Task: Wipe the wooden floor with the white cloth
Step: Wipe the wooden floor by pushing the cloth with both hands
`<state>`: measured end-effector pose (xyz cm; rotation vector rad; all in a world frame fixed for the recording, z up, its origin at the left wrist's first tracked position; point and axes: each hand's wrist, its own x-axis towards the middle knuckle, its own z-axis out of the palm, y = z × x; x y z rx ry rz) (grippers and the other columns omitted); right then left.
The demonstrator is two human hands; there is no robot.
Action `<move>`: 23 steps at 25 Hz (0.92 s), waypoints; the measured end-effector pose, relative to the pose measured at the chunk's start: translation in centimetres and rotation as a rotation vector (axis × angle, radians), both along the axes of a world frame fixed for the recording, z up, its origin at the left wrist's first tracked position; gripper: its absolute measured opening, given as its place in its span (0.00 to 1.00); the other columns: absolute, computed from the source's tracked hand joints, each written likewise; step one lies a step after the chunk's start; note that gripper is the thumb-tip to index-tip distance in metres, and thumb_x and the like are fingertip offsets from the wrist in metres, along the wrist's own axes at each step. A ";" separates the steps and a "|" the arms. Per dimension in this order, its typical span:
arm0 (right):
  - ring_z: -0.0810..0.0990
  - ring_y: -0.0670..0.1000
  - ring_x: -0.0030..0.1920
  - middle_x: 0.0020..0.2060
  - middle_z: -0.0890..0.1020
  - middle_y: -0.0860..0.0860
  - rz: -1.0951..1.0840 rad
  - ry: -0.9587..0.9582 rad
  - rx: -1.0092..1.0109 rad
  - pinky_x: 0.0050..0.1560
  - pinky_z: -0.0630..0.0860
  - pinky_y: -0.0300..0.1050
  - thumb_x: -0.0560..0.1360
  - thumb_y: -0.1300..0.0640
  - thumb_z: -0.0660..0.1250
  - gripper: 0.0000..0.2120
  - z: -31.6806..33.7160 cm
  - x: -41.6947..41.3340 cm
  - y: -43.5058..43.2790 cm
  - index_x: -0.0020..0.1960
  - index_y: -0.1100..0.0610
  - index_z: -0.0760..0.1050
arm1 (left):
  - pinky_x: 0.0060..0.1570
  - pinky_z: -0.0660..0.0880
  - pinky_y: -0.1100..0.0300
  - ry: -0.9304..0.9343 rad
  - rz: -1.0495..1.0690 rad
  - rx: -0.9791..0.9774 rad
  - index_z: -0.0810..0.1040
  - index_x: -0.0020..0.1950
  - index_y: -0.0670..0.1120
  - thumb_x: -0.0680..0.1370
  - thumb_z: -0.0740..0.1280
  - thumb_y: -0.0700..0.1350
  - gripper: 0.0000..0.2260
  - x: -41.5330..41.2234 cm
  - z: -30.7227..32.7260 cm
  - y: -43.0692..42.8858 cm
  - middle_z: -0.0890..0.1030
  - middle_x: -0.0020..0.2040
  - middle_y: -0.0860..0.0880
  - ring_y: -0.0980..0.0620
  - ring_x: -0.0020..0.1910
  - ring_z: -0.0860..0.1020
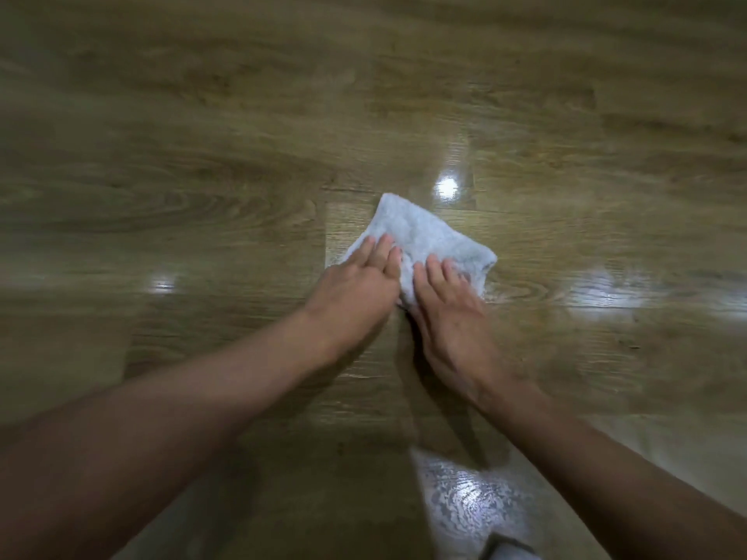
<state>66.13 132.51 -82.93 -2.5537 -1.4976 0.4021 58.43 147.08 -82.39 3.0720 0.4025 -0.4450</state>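
Bare wooden floor [202,155] spreads wide around my white cloth [428,232]; my left hand [355,289] and right hand [448,313] press its near edge, fingers flat.

Inspection finding: no text, label, brand, number or sign is showing legibly anywhere in view. The cloth [424,236] and the floor [202,115] are displaying no readable markings.
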 end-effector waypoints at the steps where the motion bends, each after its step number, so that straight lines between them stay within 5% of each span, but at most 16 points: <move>1: 0.54 0.61 0.76 0.76 0.58 0.59 0.043 -0.015 -0.014 0.75 0.51 0.54 0.82 0.54 0.53 0.25 -0.1 0.4 2.3 0.76 0.61 0.54 | 0.72 0.58 0.51 0.003 0.029 0.011 0.49 0.77 0.38 0.81 0.49 0.41 0.24 -0.2 0.3 2.0 0.51 0.78 0.39 0.43 0.77 0.52; 6: 0.63 0.61 0.68 0.72 0.61 0.59 0.079 -0.064 -0.071 0.65 0.62 0.55 0.76 0.62 0.57 0.24 0.3 5.8 15.9 0.71 0.61 0.60 | 0.54 0.72 0.45 -0.020 0.314 -0.018 0.67 0.68 0.39 0.82 0.55 0.41 0.15 4.0 2.8 11.4 0.71 0.66 0.39 0.39 0.63 0.73; 11: 0.63 0.60 0.70 0.71 0.67 0.57 0.157 -0.013 0.044 0.70 0.61 0.54 0.74 0.64 0.57 0.26 -0.4 -1.6 8.9 0.73 0.61 0.61 | 0.65 0.69 0.49 -0.074 0.266 -0.073 0.58 0.76 0.40 0.80 0.52 0.42 0.23 -4.3 -0.4 6.6 0.60 0.76 0.41 0.44 0.75 0.60; 14: 0.63 0.61 0.71 0.71 0.67 0.57 0.169 0.018 0.022 0.71 0.61 0.57 0.76 0.62 0.55 0.25 -0.9 -6.5 5.5 0.73 0.61 0.62 | 0.60 0.74 0.56 -0.160 0.198 -0.044 0.70 0.70 0.38 0.75 0.54 0.42 0.24 -10.4 -0.7 3.0 0.72 0.69 0.40 0.46 0.70 0.70; 18: 0.68 0.58 0.61 0.63 0.70 0.55 0.283 -0.082 0.036 0.61 0.65 0.54 0.74 0.61 0.53 0.20 -0.3 -3.4 14.6 0.65 0.59 0.66 | 0.72 0.60 0.51 -0.107 0.288 -0.038 0.54 0.77 0.39 0.82 0.49 0.39 0.22 -7.0 -1.2 10.4 0.54 0.78 0.42 0.47 0.77 0.54; 23: 0.69 0.57 0.62 0.63 0.70 0.55 0.307 -0.088 -0.022 0.56 0.66 0.53 0.76 0.63 0.55 0.18 0.0 -1.6 21.3 0.66 0.59 0.66 | 0.57 0.71 0.45 -0.126 0.420 -0.023 0.66 0.70 0.40 0.82 0.55 0.43 0.17 -5.8 0.3 16.3 0.67 0.71 0.40 0.40 0.65 0.71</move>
